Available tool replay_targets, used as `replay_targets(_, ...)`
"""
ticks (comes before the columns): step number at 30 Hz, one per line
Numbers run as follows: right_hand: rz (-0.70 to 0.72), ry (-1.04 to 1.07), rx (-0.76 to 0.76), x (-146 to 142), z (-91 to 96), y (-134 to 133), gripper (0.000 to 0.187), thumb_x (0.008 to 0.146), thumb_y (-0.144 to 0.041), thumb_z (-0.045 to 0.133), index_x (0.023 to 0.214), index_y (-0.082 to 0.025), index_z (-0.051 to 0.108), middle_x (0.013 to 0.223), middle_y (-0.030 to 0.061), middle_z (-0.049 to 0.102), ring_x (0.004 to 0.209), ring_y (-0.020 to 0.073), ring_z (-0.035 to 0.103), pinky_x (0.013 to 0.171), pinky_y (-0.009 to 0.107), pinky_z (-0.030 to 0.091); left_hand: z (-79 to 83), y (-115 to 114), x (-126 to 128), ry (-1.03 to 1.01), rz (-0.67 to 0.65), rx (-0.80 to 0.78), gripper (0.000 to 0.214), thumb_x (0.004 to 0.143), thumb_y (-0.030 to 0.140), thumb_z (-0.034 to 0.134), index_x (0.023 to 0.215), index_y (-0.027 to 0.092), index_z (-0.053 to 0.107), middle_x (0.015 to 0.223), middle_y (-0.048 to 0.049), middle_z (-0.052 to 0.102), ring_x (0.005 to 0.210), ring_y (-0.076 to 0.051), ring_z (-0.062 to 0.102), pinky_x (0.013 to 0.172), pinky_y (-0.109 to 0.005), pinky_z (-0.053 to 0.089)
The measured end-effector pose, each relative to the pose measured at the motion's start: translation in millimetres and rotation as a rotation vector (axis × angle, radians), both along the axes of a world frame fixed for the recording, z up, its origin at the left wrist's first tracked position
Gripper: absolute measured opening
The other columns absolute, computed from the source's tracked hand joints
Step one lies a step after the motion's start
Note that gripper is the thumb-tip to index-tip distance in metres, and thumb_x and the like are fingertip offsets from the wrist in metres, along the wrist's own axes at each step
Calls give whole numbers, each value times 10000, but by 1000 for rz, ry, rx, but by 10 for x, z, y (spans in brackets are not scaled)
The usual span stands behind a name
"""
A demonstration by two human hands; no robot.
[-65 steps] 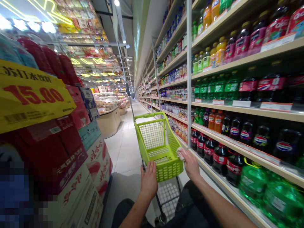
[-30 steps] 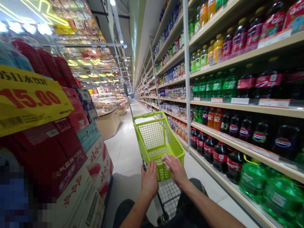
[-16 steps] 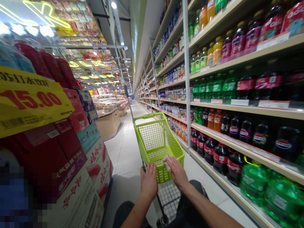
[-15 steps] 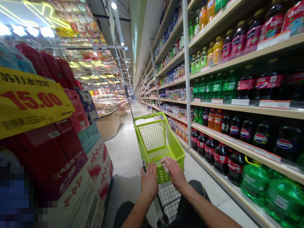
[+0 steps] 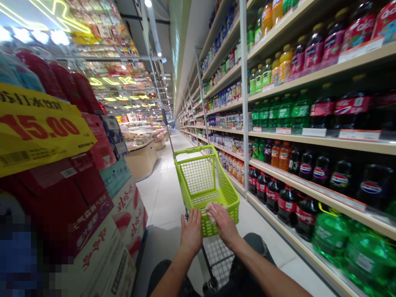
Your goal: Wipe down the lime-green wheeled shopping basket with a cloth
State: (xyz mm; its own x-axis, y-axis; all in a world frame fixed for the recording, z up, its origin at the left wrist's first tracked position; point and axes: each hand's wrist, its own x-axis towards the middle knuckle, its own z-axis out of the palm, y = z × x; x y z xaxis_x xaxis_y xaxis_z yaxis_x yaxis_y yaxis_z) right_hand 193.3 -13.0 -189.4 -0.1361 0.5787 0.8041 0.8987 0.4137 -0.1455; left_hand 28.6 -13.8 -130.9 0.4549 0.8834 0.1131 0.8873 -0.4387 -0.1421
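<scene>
A lime-green plastic basket (image 5: 202, 175) rides on a wire trolley frame (image 5: 218, 258) in a supermarket aisle. My left hand (image 5: 191, 232) rests flat against the basket's near left corner, fingers together and pointing up. Just to its right, my right hand (image 5: 223, 223) presses a small white cloth (image 5: 211, 207) onto the near rim. The basket looks empty inside. Both forearms reach in from the bottom of the view.
Shelves of soft-drink bottles (image 5: 305, 167) run along the right, with green bottles (image 5: 361, 255) lowest and nearest. Stacked red and white cartons (image 5: 93, 214) under a yellow 15.00 price sign (image 5: 40, 128) stand on the left. The tiled aisle floor (image 5: 163, 194) stretches ahead.
My right hand with the cloth has slid left along the basket's near rim, from the right corner towards my left hand. The left hand has stayed put.
</scene>
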Motion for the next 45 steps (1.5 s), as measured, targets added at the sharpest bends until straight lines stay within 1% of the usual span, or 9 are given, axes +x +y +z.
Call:
replay_targets(2, -14, 9, -11, 36, 22, 20, 496, 769, -20, 346, 1209, -187, 504, 1262, 80, 511, 1203, 191, 411, 969, 403, 381, 15, -3, -24, 18, 5, -6, 667, 713, 111, 306, 1372, 124, 207, 1454, -71, 199, 1344, -214, 116, 1062, -538, 87)
replay_targets(6, -232, 145, -2, 543, 70, 35, 474, 776, -38, 334, 1180, -186, 532, 1226, 96, 537, 1179, 229, 436, 944, 455, 391, 8, -12, -37, 25, 32, -24, 695, 699, 124, 324, 1378, 107, 177, 1462, -79, 155, 1347, -223, 97, 1062, -536, 92)
replay_targets(8, -284, 183, 18, 649, 74, 25, 474, 778, -41, 327, 1184, -178, 529, 1222, 103, 538, 1182, 237, 432, 947, 468, 384, -2, -13, -25, 12, 42, -29, 697, 699, 133, 328, 1377, 97, 173, 1462, -88, 146, 1346, -229, 97, 1059, -541, 97)
replay_targets(15, 35, 18, 3, 4, 16, 11, 477, 790, -41, 367, 1212, -217, 504, 1253, 79, 520, 1202, 187, 417, 972, 420, 385, 20, -42, -18, -42, 13, -39, 668, 714, 155, 319, 1370, 101, 204, 1455, -74, 174, 1344, -212, 118, 1063, -541, 74)
replay_targets(22, -200, 225, 3, 695, 45, -40, 458, 787, -57, 324, 1175, -174, 538, 1252, 99, 513, 1193, 224, 428, 963, 450, 389, 7, -65, 15, -68, 11, -32, 670, 710, 149, 338, 1368, 109, 218, 1453, -80, 185, 1341, -228, 128, 1064, -537, 77)
replay_targets(29, 69, 117, -73, 174, 17, -64, 528, 753, -10, 322, 1213, -200, 499, 1300, 68, 473, 1227, 156, 385, 988, 351, 379, 18, -74, 35, -23, -13, -35, 633, 743, 178, 308, 1368, 121, 219, 1455, -68, 193, 1343, -213, 125, 1067, -530, 77)
replay_targets(34, -128, 146, -104, 397, 12, -26, 529, 730, -16, 357, 1215, -175, 494, 1281, 103, 483, 1219, 210, 390, 987, 424, 362, 91, 42, 0, -42, -40, -27, 600, 735, 169, 322, 1334, 125, 302, 1446, -88, 230, 1340, -222, 138, 1063, -539, 72)
replay_targets(39, -124, 95, -187, 431, -45, 104, 595, 702, -36, 422, 1283, -161, 415, 1316, 115, 438, 1249, 231, 345, 996, 433, 356, 276, 231, -31, 32, -152, -80, 529, 691, 163, 383, 1214, 136, 453, 1390, -107, 356, 1324, -222, 199, 1063, -530, 98)
replay_targets(45, -182, 100, -318, 467, 6, 248, 471, 768, -27, 376, 1211, -126, 499, 1274, 153, 480, 1218, 239, 396, 989, 415, 355, 356, 154, 26, -21, -93, -81, 479, 644, 202, 431, 1108, 134, 530, 1209, -127, 532, 1288, -248, 278, 1068, -520, 102)
